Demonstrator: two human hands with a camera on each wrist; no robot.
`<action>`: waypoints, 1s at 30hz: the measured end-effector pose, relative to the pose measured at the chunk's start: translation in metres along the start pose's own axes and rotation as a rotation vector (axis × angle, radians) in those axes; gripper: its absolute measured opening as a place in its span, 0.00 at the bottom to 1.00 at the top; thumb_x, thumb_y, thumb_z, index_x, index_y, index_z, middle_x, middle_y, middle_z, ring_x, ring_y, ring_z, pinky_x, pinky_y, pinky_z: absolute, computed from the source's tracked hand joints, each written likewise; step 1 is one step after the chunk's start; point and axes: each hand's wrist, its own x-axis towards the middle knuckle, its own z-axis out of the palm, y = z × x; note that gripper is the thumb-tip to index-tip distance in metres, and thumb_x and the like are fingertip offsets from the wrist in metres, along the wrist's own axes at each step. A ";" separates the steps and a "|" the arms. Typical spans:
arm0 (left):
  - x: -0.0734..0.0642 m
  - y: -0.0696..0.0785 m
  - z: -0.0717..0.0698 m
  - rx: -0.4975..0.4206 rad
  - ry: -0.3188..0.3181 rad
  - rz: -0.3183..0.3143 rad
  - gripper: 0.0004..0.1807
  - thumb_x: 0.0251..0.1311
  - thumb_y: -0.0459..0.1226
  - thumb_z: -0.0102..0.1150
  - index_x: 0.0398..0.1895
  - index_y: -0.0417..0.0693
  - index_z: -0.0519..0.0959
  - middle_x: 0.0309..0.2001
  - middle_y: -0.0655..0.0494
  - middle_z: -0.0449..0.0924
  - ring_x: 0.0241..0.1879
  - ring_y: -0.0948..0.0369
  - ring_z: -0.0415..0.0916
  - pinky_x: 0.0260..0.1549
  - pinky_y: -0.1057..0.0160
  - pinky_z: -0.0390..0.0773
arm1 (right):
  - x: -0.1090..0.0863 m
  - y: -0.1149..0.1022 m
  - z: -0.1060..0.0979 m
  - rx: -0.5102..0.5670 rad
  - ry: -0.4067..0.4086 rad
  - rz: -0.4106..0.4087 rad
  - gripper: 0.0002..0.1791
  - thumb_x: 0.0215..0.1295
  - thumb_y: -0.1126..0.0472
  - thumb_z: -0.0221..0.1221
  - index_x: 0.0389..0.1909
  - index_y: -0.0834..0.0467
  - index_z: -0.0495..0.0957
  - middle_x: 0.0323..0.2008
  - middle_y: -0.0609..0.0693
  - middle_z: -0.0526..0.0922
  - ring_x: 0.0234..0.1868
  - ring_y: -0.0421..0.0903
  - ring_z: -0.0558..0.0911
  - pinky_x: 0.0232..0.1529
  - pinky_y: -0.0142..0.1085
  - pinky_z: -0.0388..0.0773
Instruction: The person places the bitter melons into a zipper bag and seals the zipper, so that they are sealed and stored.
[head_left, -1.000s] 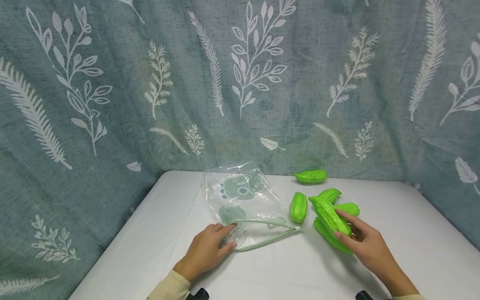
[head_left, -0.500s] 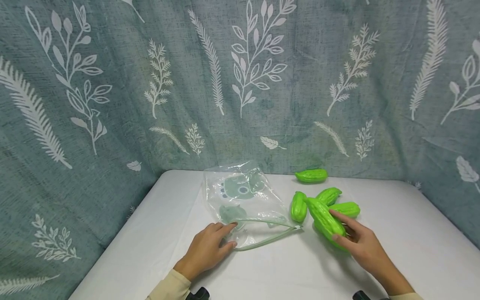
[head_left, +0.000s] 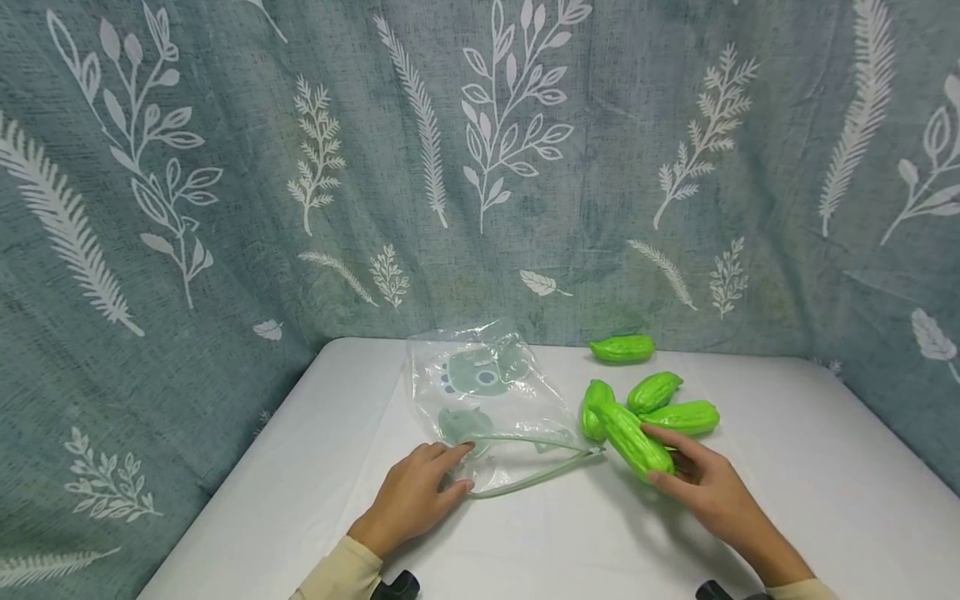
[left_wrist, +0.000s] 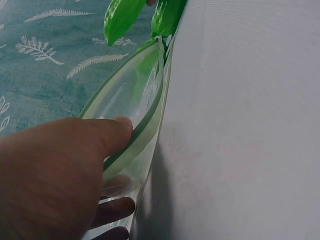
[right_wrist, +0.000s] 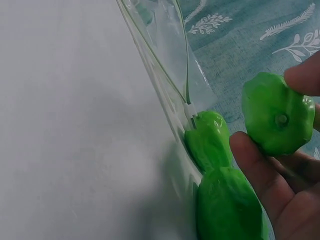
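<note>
My right hand (head_left: 708, 483) holds a green ridged bitter melon (head_left: 630, 437) between thumb and fingers, raised above the table. In the right wrist view its round stem end (right_wrist: 272, 117) faces the camera. Two more bitter melons lie below it, one (right_wrist: 210, 137) by the bag's zip end and another (right_wrist: 227, 205) nearer the camera. My left hand (head_left: 416, 492) grips the mouth of a clear zip bag (head_left: 480, 375) with green edges and a printed cartoon. The thumb (left_wrist: 117, 132) lies over the green rim, with fingers behind the plastic. The mouth gapes open.
Further bitter melons lie on the right: one (head_left: 622, 348) at the back edge, one (head_left: 655, 392) in the middle, one (head_left: 686, 418) behind my right hand. A white-covered table (head_left: 817, 467) meets a leaf-patterned blue-green curtain (head_left: 600, 275) behind and at both sides.
My right hand has moved left with the bitter melon toward the bag's zip end, its tip now overlapping another melon in the head view. My left hand and the bag have stayed put.
</note>
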 end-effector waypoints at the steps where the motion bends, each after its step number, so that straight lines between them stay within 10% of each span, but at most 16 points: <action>1: 0.000 0.000 0.000 0.001 0.002 0.000 0.28 0.62 0.51 0.66 0.65 0.57 0.78 0.44 0.62 0.81 0.42 0.63 0.76 0.35 0.59 0.78 | 0.000 -0.001 0.001 0.014 -0.009 -0.005 0.32 0.68 0.58 0.65 0.71 0.58 0.68 0.66 0.66 0.70 0.54 0.30 0.76 0.46 0.29 0.78; 30: -0.001 -0.001 0.001 0.003 -0.007 0.006 0.28 0.63 0.51 0.65 0.66 0.58 0.77 0.44 0.62 0.81 0.42 0.62 0.76 0.36 0.59 0.78 | 0.003 -0.004 0.034 0.162 -0.231 -0.141 0.27 0.63 0.70 0.63 0.64 0.59 0.75 0.62 0.64 0.74 0.61 0.34 0.74 0.53 0.30 0.75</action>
